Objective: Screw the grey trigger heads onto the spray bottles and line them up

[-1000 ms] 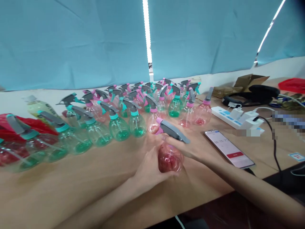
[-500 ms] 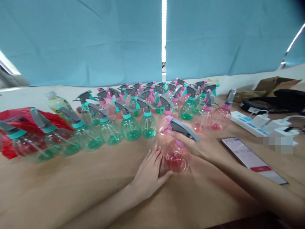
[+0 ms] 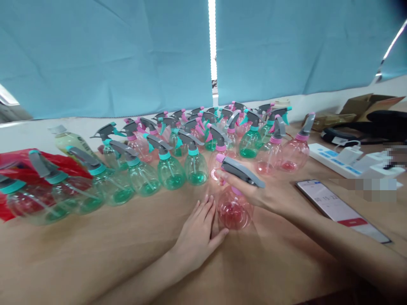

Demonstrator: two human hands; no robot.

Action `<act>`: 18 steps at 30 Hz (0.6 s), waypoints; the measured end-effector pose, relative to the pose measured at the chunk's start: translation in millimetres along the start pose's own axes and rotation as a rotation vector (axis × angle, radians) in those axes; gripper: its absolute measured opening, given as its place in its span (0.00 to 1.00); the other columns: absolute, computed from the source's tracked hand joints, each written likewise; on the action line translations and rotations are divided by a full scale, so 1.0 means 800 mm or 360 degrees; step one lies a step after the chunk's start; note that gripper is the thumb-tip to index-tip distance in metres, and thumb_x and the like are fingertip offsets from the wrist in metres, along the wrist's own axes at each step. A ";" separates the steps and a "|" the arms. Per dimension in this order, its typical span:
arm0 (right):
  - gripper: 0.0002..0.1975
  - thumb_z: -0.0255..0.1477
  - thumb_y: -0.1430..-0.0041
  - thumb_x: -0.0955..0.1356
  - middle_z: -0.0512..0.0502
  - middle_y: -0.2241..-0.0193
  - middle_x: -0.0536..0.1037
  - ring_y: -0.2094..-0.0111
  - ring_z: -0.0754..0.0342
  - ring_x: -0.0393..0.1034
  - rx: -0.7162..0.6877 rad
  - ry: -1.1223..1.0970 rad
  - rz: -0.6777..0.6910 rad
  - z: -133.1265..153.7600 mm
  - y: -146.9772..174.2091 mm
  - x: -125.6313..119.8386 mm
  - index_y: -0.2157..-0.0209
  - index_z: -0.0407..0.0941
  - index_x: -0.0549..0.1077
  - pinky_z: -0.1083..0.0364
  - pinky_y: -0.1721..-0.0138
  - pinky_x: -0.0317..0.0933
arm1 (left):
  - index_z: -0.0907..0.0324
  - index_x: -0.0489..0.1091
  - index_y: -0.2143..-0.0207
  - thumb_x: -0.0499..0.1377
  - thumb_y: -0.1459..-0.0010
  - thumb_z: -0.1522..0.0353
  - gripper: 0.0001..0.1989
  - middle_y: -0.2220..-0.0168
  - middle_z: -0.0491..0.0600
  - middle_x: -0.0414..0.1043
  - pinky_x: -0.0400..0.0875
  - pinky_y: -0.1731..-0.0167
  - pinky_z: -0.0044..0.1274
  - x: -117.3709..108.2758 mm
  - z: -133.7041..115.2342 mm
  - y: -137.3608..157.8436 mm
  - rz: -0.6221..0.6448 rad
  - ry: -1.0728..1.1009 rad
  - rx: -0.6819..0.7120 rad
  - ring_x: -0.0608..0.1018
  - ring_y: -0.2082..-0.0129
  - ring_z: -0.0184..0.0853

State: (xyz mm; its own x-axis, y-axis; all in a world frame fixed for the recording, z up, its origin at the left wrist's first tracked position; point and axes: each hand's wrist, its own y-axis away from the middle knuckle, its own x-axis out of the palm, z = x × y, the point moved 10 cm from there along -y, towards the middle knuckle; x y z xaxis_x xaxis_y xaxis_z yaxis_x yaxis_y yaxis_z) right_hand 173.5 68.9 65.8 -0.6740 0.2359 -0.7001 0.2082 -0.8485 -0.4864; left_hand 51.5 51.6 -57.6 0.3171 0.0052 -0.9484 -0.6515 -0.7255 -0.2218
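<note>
A clear pink spray bottle (image 3: 234, 210) with a grey and pink trigger head stands upright at the middle of the table. My right hand (image 3: 244, 186) is wrapped round its neck and trigger, just under the grey top. Beside the bottle's left side my left hand (image 3: 201, 228) lies flat on the table, fingers stretched forward and thumb near the bottle's base. Just beyond the hands is a row of green spray bottles with turquoise collars, the nearest being one green spray bottle (image 3: 196, 168). Another pink spray bottle (image 3: 269, 156) stands behind my right hand.
Several more green and pink spray bottles crowd the back. A phone (image 3: 341, 209) showing a timer lies at right, near a white power strip (image 3: 333, 160) with chargers. Further back is an open cardboard box (image 3: 365, 106). A red plastic bag (image 3: 41, 159) lies behind bottles at left.
The view has shifted slightly, so the bottles at left appear further left. My right hand keeps its hold on the pink spray bottle, and my left hand stays flat beside it.
</note>
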 end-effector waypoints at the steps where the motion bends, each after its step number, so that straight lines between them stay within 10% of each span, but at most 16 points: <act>1: 0.18 0.48 0.38 0.61 0.52 0.73 0.76 0.71 0.50 0.72 0.0038 0.0024 -0.0052 -0.001 -0.001 -0.004 0.53 0.56 0.72 0.53 0.74 0.62 | 0.67 0.58 0.39 0.51 0.36 0.54 0.32 0.36 0.63 0.54 0.53 0.39 0.43 0.000 0.000 0.000 0.0006 -0.0003 -0.0001 0.56 0.35 0.48; 18: 0.14 0.45 0.38 0.63 0.56 0.72 0.78 0.74 0.56 0.71 0.0021 -0.0018 0.0045 0.018 -0.020 0.004 0.65 0.53 0.74 0.55 0.73 0.62 | 0.69 0.61 0.42 0.52 0.37 0.56 0.29 0.38 0.66 0.58 0.57 0.41 0.45 -0.002 0.005 0.005 -0.0071 -0.0165 -0.0121 0.59 0.37 0.51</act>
State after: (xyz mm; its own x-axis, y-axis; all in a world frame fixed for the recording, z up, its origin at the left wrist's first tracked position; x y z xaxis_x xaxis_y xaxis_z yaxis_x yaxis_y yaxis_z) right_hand 157.7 76.4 79.5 -0.6761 0.2064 -0.7074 0.2178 -0.8611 -0.4594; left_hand 45.5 51.2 -58.2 0.2691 0.1067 -0.9572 -0.5830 -0.7730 -0.2501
